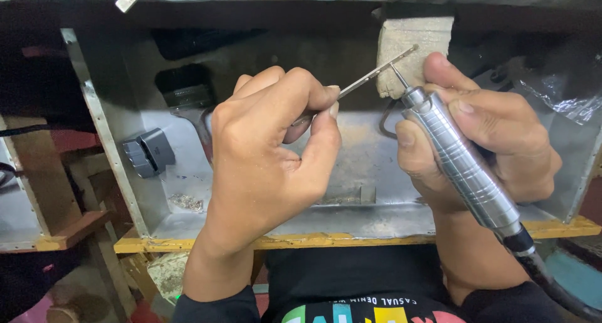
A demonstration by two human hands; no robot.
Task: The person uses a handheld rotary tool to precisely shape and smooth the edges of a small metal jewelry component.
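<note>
Now: left hand (266, 153) pinches one metal strip (376, 70) | right hand (483, 132) grips one rotary handpiece (461, 163)

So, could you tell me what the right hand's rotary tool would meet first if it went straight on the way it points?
The thin metal strip pinched by the left hand; the right hand aims the rotary handpiece at it, seemingly touching already.

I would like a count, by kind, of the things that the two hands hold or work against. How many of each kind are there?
Thin metal strip, pinched in the left hand: 1
Silver rotary handpiece with a fine bit, in the right hand: 1
Worn wooden bench peg behind the strip: 1
Total: 3
</note>
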